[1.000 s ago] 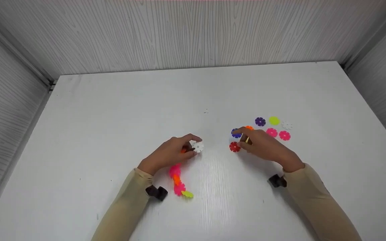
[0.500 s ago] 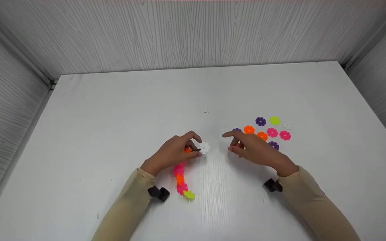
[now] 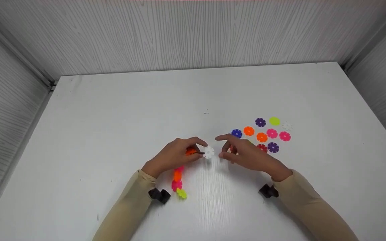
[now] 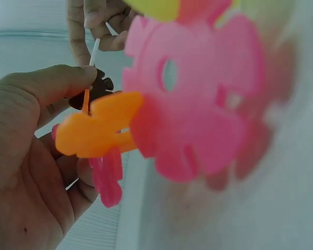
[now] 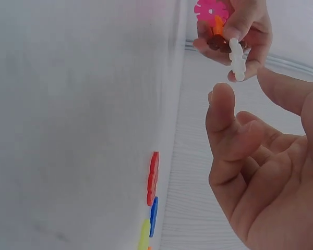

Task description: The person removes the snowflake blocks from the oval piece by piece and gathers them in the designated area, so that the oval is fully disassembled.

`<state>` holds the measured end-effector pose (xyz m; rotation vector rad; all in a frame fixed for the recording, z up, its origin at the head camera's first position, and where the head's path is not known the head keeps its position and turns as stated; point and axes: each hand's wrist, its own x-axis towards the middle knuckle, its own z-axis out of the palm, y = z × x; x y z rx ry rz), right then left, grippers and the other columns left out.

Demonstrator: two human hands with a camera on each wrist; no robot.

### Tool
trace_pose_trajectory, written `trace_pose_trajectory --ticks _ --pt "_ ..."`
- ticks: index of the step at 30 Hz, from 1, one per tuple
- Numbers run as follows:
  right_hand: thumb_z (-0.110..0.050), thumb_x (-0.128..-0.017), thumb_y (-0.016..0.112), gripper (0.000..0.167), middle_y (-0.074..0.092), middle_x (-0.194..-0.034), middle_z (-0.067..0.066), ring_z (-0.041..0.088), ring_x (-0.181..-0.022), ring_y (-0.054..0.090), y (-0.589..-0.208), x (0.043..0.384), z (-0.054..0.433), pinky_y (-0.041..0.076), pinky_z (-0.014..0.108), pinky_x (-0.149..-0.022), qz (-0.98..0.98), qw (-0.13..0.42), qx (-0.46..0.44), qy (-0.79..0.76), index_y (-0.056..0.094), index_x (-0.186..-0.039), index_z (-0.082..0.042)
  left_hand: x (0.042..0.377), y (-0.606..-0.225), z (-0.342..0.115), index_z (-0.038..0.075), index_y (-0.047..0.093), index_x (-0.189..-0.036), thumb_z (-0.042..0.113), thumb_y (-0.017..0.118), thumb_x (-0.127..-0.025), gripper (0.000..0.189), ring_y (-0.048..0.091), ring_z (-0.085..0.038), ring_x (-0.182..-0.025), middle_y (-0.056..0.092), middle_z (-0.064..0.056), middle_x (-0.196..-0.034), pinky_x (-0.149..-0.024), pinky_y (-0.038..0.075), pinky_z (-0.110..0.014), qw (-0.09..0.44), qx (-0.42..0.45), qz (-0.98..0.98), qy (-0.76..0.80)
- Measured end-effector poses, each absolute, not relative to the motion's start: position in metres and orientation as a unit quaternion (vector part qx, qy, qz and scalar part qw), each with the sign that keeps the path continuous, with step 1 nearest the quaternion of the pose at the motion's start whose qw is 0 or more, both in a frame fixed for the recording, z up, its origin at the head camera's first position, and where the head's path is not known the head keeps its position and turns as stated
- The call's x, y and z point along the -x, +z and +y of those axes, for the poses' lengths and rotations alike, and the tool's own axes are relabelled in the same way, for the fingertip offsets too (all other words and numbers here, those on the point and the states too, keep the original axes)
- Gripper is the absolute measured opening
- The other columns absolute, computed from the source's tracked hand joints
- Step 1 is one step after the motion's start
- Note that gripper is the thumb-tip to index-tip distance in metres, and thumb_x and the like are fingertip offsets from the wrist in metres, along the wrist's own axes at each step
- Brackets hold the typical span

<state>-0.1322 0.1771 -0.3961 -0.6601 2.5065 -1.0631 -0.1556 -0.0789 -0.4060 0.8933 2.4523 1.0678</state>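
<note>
My left hand (image 3: 171,156) pinches a chain of interlocking slotted flower discs near its upper end, thumb on a brown disc (image 4: 99,87). A white disc (image 3: 208,152) sticks out past the fingertips, joined to the brown one. Below the palm the chain hangs toward me, with an orange disc (image 4: 103,125), a large pink disc (image 4: 193,94) and a yellow-green disc (image 3: 181,193) at its low end. My right hand (image 3: 251,156) is just right of the white disc, thumb and index finger apart, other fingers loosely bent, holding nothing.
Several loose discs lie flat on the white table (image 3: 129,107) beyond and beside the right hand, among them blue (image 3: 236,133), orange (image 3: 249,131), purple (image 3: 273,147) and pink (image 3: 284,136). The right hand partly covers the nearest red ones. A wood-grain panel (image 3: 193,33) stands behind the table.
My right hand has moved left from over the loose discs toward the white disc, uncovering orange, red and purple discs. My left hand has shifted slightly right with the chain.
</note>
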Motion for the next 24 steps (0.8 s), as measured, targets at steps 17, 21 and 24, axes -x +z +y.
trace_pose_trajectory --ticks 17,21,24 --pt "-0.025 -0.089 0.069 0.053 0.066 -0.095 0.004 0.012 -0.078 0.061 -0.398 0.123 0.161 0.052 0.02 -0.069 0.877 0.162 0.25 -0.378 0.049 -0.136 -0.013 0.152 -0.406 -0.072 0.015 0.067 -0.095 0.023 0.066 -0.091 0.009 0.059 -0.012 -0.08 0.071 0.002 -0.09 -0.078 0.051 -0.028 0.108 -0.35 0.861 0.352" --pt "-0.025 -0.089 0.07 0.051 0.065 -0.094 0.003 0.011 -0.076 0.061 -0.398 0.121 0.158 0.051 0.019 -0.067 0.884 0.155 0.247 -0.366 0.051 -0.136 -0.015 0.152 -0.407 -0.071 0.016 0.069 -0.096 0.022 0.067 -0.091 0.009 0.062 -0.012 -0.082 0.073 0.003 -0.093 -0.08 0.052 -0.028 0.106 -0.354 0.858 0.356" --pt "-0.022 -0.088 0.07 0.049 0.066 -0.092 0.002 0.011 -0.075 0.06 -0.397 0.12 0.156 0.05 0.019 -0.065 0.888 0.144 0.248 -0.359 0.054 -0.134 -0.015 0.151 -0.406 -0.07 0.017 0.07 -0.096 0.023 0.068 -0.09 0.009 0.062 -0.011 -0.083 0.073 0.003 -0.093 -0.08 0.052 -0.027 0.109 -0.355 0.857 0.358"
